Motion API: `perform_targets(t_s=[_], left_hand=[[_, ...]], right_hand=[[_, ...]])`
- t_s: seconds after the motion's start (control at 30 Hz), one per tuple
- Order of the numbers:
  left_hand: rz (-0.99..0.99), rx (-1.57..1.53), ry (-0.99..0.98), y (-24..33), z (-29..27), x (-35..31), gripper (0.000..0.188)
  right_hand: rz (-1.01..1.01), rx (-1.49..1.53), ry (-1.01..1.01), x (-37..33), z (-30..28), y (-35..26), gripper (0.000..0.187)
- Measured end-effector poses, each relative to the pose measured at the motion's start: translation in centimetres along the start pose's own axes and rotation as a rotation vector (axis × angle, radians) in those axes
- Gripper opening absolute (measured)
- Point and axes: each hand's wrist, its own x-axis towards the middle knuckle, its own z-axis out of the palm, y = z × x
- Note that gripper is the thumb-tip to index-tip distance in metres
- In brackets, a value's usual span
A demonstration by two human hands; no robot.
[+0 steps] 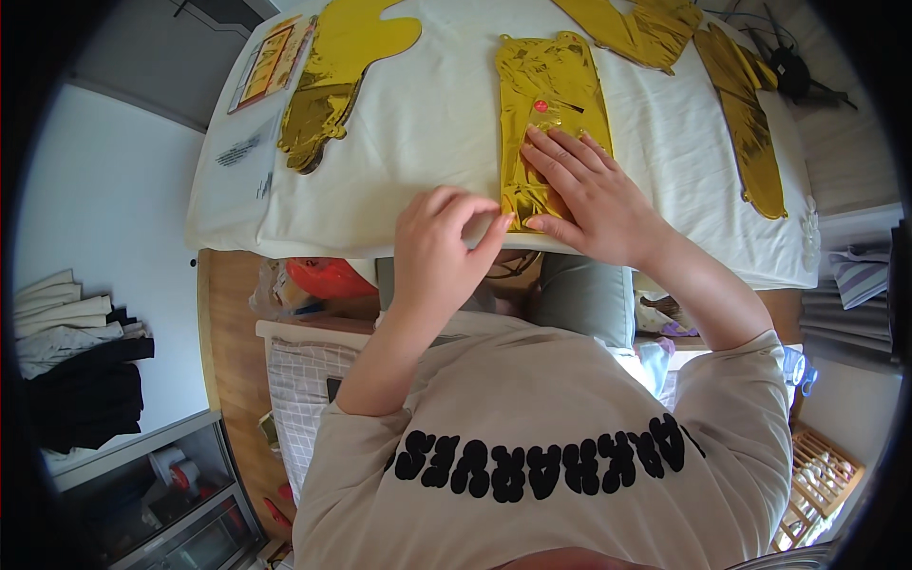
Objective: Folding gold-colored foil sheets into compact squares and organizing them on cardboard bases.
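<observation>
A flat, uninflated gold foil balloon (551, 71) lies lengthwise before me on the white-covered table, its near end by the table's front edge. My right hand (594, 195) rests flat on its lower half, fingers stretched out and pressing the foil down. At the near left corner of the balloon, my left hand (437, 242) is curled, thumb and forefinger pinched together on the foil's edge. A small round red sticker (541, 106) shows on the foil just beyond my right fingertips.
More flat gold foil balloons lie at the left (323, 100), at the far right (636, 33) and along the right side (739, 119). A clear plastic bag (242, 157) and a printed packet (273, 62) are at the table's left. Beneath the front edge shows a red bag (328, 277).
</observation>
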Motion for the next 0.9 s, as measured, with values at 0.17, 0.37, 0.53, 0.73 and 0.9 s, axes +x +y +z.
perform_targets(t_s=[0.17,0.37,0.53,0.73,0.9], left_hand=[[-0.157,-0.105,-0.033,0.8,0.6,1.2,0.023],[-0.202,-0.074,-0.156,1.3,0.2,2.2,0.026],[-0.468,-0.276,-0.351,1.4,-0.4,3.2,0.028],[-0.503,-0.311,-0.467,0.0,-0.2,4.1,0.028],[-0.617,-0.376,-0.568,0.6,-1.0,5.4,0.031]], right_hand=[[0.0,-0.004,0.013,-0.1,0.2,0.1,0.081],[-0.012,-0.014,0.05,-0.1,0.3,0.1,0.082],[-0.016,-0.02,0.076,-0.2,0.4,0.1,0.082],[0.0,0.018,0.027,-0.1,0.3,0.2,0.081],[-0.004,0.011,0.03,-0.1,0.4,0.2,0.081]])
